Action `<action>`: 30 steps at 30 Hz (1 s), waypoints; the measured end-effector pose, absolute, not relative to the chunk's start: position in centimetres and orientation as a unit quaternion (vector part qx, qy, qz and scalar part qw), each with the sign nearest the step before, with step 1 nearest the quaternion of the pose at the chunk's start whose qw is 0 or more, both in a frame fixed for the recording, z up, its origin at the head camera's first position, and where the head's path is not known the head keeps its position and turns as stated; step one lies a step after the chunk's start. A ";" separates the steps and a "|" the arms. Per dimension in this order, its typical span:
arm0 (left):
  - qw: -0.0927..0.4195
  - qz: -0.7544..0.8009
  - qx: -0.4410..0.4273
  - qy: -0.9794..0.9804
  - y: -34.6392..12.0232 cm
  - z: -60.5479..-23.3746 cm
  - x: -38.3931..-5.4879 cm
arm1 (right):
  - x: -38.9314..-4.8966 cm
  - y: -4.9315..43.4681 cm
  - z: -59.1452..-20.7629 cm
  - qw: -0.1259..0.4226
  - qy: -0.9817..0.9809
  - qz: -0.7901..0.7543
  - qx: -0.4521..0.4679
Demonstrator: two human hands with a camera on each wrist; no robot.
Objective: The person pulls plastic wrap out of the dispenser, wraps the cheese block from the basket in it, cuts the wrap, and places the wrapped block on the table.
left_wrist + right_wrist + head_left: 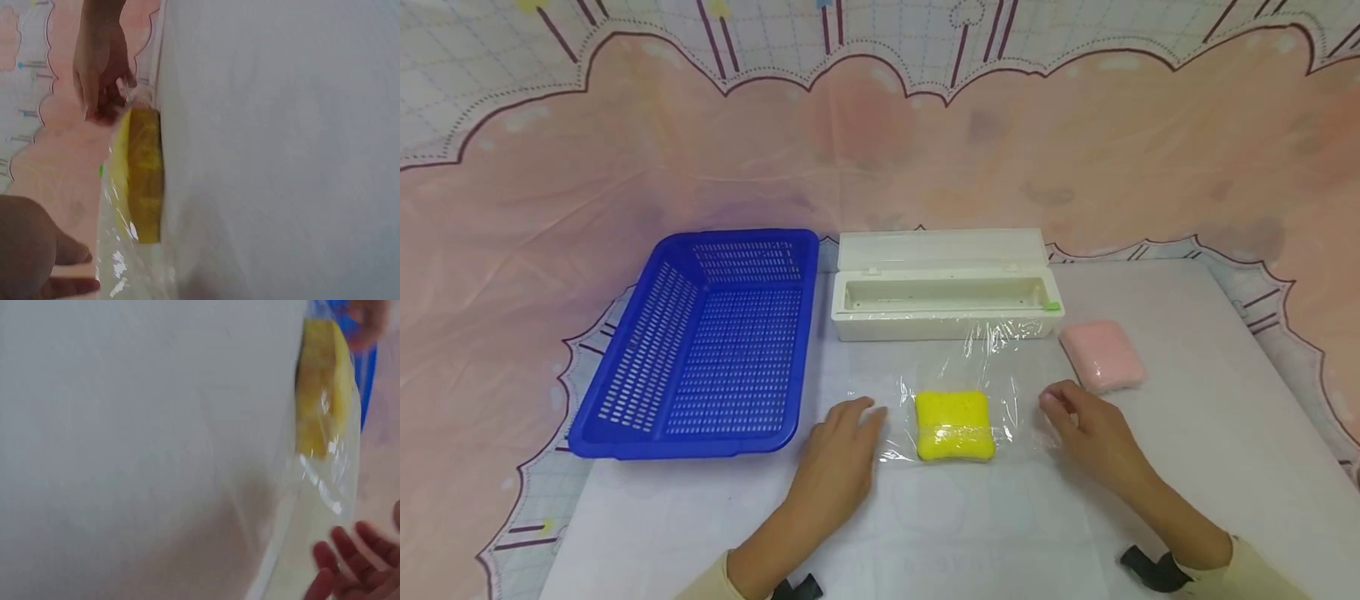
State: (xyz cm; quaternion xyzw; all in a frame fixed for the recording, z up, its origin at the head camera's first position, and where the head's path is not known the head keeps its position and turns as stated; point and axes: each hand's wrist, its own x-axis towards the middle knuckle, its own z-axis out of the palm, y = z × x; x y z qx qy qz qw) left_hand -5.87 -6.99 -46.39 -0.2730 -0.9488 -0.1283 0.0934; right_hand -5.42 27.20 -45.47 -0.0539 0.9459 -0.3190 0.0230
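A yellow sponge (955, 426) lies on the white table with clear cling film (1006, 408) over it. The film stretches back to the front of a long white cling film box (947, 327), whose lid stands up. At the film's left edge is my left hand (841, 450), its fingers relaxed and apart. My right hand (1093, 433) is by the film's right side, fingers bent loosely. In the right wrist view, the right fingers (353, 556) are spread and grip nothing. Both wrist views show the sponge from the side under shiny film.
A blue perforated basket (805, 350) stands on the left of the table. A pink sponge (1102, 356), shiny as if wrapped, lies beyond my right hand. A green slider (1052, 307) sits at the box's right end. Patterned cloth hangs behind the table.
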 end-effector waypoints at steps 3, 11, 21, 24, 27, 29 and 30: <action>0.082 -0.052 -0.363 -0.927 -5.9 -45.8 -4.6 | -4.2 25.8 -45.7 -0.063 0.957 -0.205 -0.195; 0.014 0.026 -0.403 -0.915 -3.6 -46.4 -4.4 | -3.5 23.9 -47.0 -0.040 0.939 -0.018 -0.340; -0.015 0.018 -0.392 -0.920 -3.6 -46.7 -4.9 | -3.8 23.9 -46.9 -0.023 0.940 -0.014 -0.341; -0.020 0.023 -0.394 -0.919 -3.6 -46.7 -5.2 | -4.0 23.8 -46.9 -0.025 0.937 -0.015 -0.348; -0.024 0.030 -0.398 -0.917 -3.5 -46.6 -5.6 | -4.3 23.7 -46.9 -0.037 0.932 -0.018 -0.359; -0.025 0.029 -0.401 -0.915 -3.4 -46.5 -6.1 | -4.5 23.7 -47.0 -0.054 0.928 -0.024 -0.368; -0.025 0.023 -0.403 -0.914 -3.4 -46.5 -6.4 | -4.7 23.6 -47.0 -0.061 0.926 -0.026 -0.372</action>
